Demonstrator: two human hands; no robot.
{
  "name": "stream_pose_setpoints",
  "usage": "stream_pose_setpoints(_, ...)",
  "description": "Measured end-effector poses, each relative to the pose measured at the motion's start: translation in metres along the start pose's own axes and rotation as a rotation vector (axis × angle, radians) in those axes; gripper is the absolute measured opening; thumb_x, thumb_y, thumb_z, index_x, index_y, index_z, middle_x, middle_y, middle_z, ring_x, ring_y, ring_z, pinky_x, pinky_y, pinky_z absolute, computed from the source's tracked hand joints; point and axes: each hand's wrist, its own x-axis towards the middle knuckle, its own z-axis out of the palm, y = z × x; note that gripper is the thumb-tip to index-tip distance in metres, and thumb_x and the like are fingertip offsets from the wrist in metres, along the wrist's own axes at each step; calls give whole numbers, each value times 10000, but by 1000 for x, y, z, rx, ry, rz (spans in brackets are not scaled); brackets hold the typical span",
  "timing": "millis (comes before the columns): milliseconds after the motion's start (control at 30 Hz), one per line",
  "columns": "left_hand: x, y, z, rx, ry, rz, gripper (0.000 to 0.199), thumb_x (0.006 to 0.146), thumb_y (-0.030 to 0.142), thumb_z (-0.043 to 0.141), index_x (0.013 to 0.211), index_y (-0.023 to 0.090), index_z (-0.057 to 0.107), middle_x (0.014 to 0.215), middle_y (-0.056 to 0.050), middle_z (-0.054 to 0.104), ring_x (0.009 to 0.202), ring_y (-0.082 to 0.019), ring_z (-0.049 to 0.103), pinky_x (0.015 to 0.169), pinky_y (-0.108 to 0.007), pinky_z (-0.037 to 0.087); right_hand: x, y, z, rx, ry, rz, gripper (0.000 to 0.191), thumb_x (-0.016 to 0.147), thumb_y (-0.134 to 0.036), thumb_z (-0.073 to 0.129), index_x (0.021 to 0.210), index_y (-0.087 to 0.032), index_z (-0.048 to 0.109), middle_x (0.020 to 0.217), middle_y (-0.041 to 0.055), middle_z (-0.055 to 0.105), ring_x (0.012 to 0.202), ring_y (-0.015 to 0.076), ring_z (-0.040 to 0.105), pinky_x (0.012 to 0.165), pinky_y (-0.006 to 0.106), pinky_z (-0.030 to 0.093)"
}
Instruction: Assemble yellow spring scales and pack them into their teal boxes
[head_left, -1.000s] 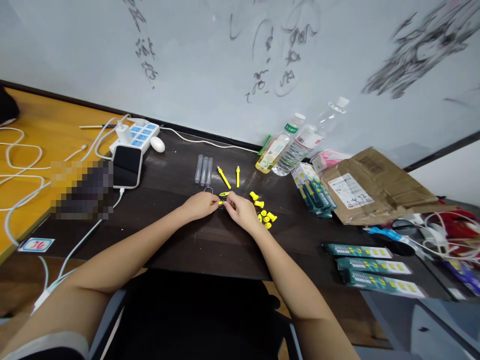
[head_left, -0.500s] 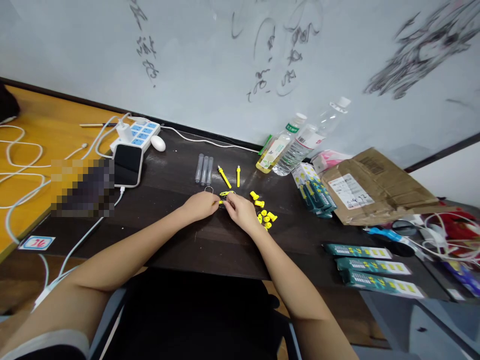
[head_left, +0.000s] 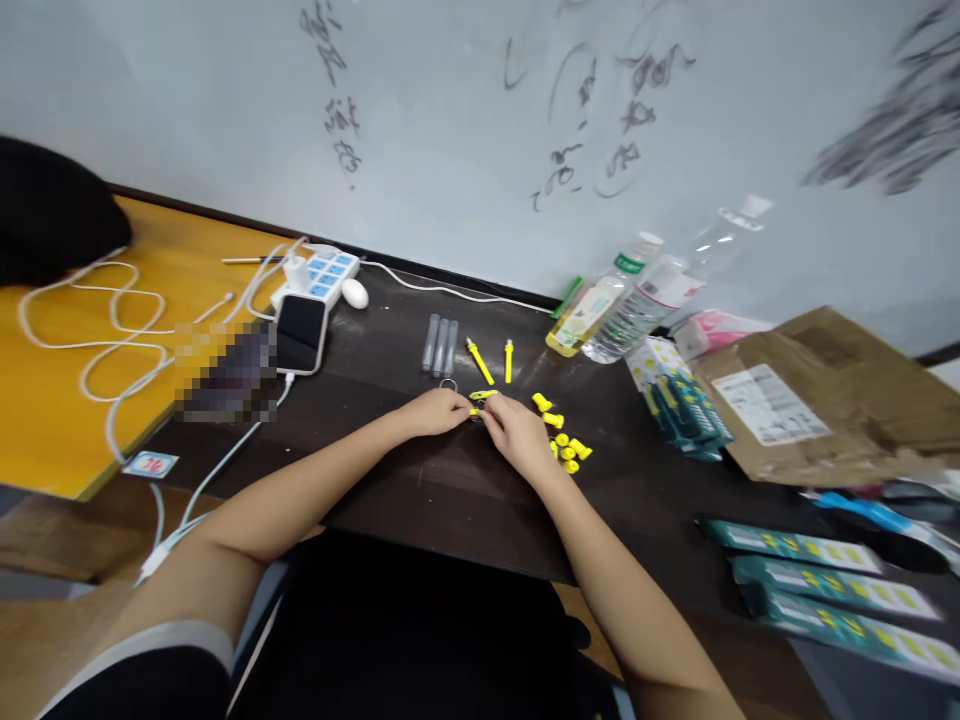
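My left hand [head_left: 439, 411] and my right hand [head_left: 519, 432] meet over the dark table, fingers pinched around a small yellow plastic piece [head_left: 474, 411]. Its exact kind is too small to tell. Just beyond the fingertips lies another yellow piece [head_left: 484, 395], partly hidden by my right hand. A thin metal ring [head_left: 448, 384] shows beside my left fingers. Several short yellow caps [head_left: 576, 449] lie scattered to the right of my right hand. Farther back are two slim yellow sticks with pale tips [head_left: 480, 361] and three clear plastic tubes [head_left: 440, 346] side by side.
On the left are a phone [head_left: 301, 333], a power strip [head_left: 322, 278], a white mouse-shaped object [head_left: 355, 293] and loose cables. Bottles [head_left: 592, 310], green boxes [head_left: 679, 400] and a brown paper parcel [head_left: 810, 400] stand right. Three green packets [head_left: 832, 575] lie near the front edge.
The camera view has turned left, so everything sits farther right in the picture. Both hands stay together at the small yellow piece, with only slight finger movement.
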Motion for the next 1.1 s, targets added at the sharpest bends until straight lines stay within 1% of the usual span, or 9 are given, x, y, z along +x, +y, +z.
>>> stream_pose_setpoints(133,-3,2,4,120,26,-13,305,892,222,422,836,140,710,847,-69,719,749,-167,619,666,-231,402,-1,0,5,-72,16,-66,210,947,-266,423,776,-221,535,784,59,614,753,192,556,594,271,349)
stream_pose_setpoints(233,-5,3,5,230,59,-13,305,900,239,421,838,142,703,874,-102,718,765,-189,635,668,-247,414,-2,0,8,-45,20,-64,217,950,-268,419,764,-221,520,777,54,603,750,186,549,600,264,350)
stream_pose_setpoints(400,-6,3,2,253,81,50,314,918,265,400,905,162,697,904,-97,719,813,-207,652,684,-259,424,-1,5,10,186,71,59,223,930,-303,450,726,-215,451,706,11,526,641,154,491,607,259,353)
stream_pose_setpoints(533,-8,7,1,271,89,31,321,921,281,393,893,157,689,874,-99,712,798,-213,651,662,-261,421,0,7,11,350,88,146,227,908,-316,475,717,-216,405,643,-29,438,571,125,419,574,249,328)
stream_pose_setpoints(633,-9,10,0,273,93,6,323,922,284,392,900,151,686,879,-108,708,796,-214,649,673,-265,427,0,8,14,434,105,179,231,894,-329,488,718,-216,392,642,-37,421,574,117,402,576,244,327)
stream_pose_setpoints(733,-8,8,1,223,99,8,317,915,275,398,900,146,687,870,-101,705,781,-205,640,680,-262,425,0,9,17,489,123,200,236,885,-338,499,716,-214,391,649,-39,414,589,115,397,581,242,332)
stream_pose_setpoints(867,-4,3,-1,28,68,47,295,894,229,411,903,141,693,776,-46,682,697,-153,600,688,-234,413,1,8,17,531,140,221,243,875,-347,510,713,-215,385,653,-41,391,596,113,392,576,240,344)
stream_pose_setpoints(1000,-3,1,-7,-111,26,21,329,900,255,395,977,126,688,588,16,564,558,-111,496,627,-213,390,2,10,16,590,137,255,241,876,-374,509,731,-220,393,674,-37,395,617,118,417,589,244,398)
stream_pose_setpoints(1100,-3,2,-8,-146,9,10,332,894,258,399,1012,127,680,545,36,496,523,-100,442,587,-204,368,3,14,14,615,113,258,247,878,-396,508,739,-221,403,676,-34,408,616,120,426,594,248,424)
